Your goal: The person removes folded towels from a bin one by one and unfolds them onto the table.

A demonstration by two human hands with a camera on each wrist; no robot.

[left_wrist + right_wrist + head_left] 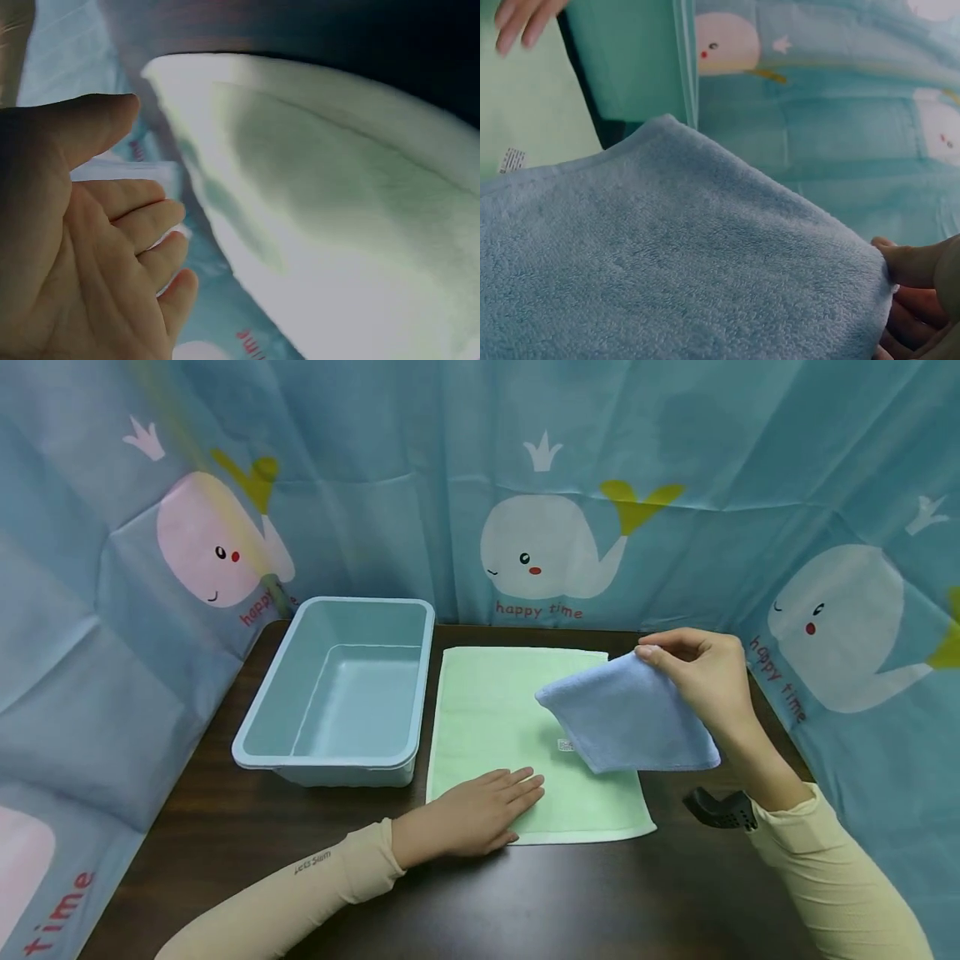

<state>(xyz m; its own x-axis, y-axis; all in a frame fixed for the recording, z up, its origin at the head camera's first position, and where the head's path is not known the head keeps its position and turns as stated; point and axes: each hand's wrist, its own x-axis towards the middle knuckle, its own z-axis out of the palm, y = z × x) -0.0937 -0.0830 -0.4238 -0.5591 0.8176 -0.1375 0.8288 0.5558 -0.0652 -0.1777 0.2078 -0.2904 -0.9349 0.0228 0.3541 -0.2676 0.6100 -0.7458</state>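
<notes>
Between thumb and fingers, my right hand [701,672] pinches one corner of a small blue towel [633,714]. The rest of the cloth spreads out to the left of that grip, over the right side of a pale green towel [495,710] lying flat on the table. In the right wrist view the blue towel [682,247] shows a fuzzy terry surface. My left hand [483,810] is over the green towel's near left part, fingers extended and palm down. From the left wrist, the palm and fingers of that hand [112,240] hold nothing.
A light blue plastic basin [333,760] stands left of the green towel on the dark wooden table [585,902]. Blue curtains [420,427] with whale prints enclose the back and sides. A black strap-like piece [720,810] sticks out by the right sleeve.
</notes>
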